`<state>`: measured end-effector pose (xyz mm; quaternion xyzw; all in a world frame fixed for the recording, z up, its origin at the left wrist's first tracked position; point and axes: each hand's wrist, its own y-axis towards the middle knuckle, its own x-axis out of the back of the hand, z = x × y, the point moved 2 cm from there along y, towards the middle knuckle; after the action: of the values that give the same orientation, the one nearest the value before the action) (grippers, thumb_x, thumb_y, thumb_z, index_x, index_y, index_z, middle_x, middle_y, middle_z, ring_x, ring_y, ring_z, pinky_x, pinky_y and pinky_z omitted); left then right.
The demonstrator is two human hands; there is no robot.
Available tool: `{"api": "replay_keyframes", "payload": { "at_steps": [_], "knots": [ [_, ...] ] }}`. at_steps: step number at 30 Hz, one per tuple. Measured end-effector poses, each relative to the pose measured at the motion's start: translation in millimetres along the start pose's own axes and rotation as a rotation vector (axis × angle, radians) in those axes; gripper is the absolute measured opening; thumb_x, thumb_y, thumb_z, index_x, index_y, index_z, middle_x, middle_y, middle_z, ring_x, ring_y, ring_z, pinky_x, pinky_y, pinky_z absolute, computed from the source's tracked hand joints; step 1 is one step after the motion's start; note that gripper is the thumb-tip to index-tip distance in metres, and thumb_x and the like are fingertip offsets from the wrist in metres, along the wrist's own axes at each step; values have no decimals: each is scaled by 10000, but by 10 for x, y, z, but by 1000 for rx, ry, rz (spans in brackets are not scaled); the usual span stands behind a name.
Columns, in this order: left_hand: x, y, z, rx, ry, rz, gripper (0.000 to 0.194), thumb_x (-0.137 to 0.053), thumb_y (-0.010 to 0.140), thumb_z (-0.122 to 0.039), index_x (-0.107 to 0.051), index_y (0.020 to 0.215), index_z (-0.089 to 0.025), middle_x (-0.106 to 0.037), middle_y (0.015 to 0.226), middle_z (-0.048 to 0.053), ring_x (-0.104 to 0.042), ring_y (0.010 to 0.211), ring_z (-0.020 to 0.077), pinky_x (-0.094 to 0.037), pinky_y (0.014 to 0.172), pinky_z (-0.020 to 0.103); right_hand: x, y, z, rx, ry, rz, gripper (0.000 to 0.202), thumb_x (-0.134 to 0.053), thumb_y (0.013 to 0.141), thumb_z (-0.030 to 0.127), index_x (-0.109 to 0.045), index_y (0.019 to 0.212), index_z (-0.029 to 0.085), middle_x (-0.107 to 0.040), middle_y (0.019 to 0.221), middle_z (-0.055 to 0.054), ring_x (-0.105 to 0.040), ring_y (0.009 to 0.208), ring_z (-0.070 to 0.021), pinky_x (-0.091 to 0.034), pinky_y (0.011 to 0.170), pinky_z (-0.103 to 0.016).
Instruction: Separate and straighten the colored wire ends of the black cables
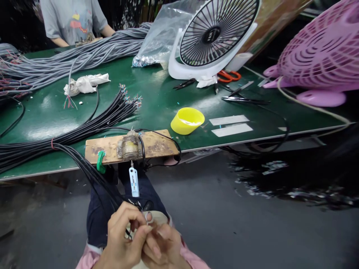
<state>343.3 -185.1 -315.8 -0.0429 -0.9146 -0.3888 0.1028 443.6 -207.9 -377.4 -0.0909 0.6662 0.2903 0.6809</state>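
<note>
Both hands are close together over the lap, fingertips meeting. My left hand [125, 231] is closed in a pinch, with a thin black cable [128, 234] showing between its fingers. My right hand [164, 244] is also closed, its fingers bent against the left fingertips; whatever it pinches is too small and hidden to make out. Black cables [92, 179] hang from the table edge down to the hands. Just beyond the hands, a light blue tool with a metal tip [134, 182] points up toward a worn wooden board [159, 144] with a taped lump [130, 145] on it.
A green clamp [101, 162] grips the board's left end. On the green table [157, 93] lie a bundle of black cables [106, 117], grey cables [112, 48], a yellow cup [185, 121], orange-handled scissors [228, 76], tweezers [244, 99] and fans [218, 33]. A person [74, 22] sits opposite.
</note>
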Motion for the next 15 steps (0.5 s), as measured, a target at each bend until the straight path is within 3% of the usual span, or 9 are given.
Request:
{"api": "replay_keyframes", "payload": {
  "at_steps": [4,8,11,15],
  "knots": [
    [16,-17,25,36,-33,4,193,-526,972,-281,-503,810,-179,-521,685,-3,-508,602,85,-429,539,162,-47,-41,23,-52,-102,-144,257,-715,796,379,-742,1040,304,-554,577,13,-267,382,-58,-222,279,-87],
    [21,-62,40,62,-99,26,234,-513,984,-340,-490,811,-185,-519,706,-7,-491,634,85,-416,559,158,-128,-98,101,-92,-406,-457,357,-809,733,421,-740,1069,322,-558,737,-2,-284,474,-38,-258,372,-94],
    [13,-92,53,118,-180,38,259,-536,973,-369,-495,798,-183,-507,700,-14,-460,624,80,-399,560,156,-213,-99,187,155,-960,-476,256,-676,874,474,-770,996,270,-505,738,-25,-329,513,-60,-243,418,-146],
    [-10,-107,36,210,-278,34,286,-555,960,-402,-507,784,-181,-504,684,-9,-465,614,82,-397,550,161,-229,-25,275,452,-1621,-364,307,-466,1009,268,-763,936,234,-534,765,-47,-450,604,-106,-334,500,-207]
  ]
}}
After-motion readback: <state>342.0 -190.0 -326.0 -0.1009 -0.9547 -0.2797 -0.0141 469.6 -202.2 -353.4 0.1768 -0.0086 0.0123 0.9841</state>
